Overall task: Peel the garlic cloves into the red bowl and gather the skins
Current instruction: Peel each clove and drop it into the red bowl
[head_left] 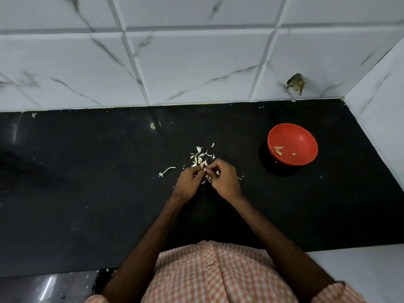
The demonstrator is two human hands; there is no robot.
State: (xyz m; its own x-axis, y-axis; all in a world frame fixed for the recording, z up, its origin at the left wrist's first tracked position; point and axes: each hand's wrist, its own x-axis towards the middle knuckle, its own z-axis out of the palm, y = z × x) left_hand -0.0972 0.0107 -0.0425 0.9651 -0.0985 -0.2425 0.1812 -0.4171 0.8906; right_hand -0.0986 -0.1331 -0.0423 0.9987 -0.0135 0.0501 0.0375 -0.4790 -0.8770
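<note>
The fingers (213,166) of the left hand (188,184) and right hand (223,180) pinch one garlic clove (205,170) between them; its long axis cannot be determined. The red bowl (306,136) lies well apart to the right, nearer the right hand; the skins (200,157) lie just beyond the fingers.

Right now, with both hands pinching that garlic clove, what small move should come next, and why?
Probably pull the skin off the garlic clove that the left hand and right hand pinch beside the loose skins. White bits show between the hands, so it seems unready for the red bowl holding peeled cloves.
</note>
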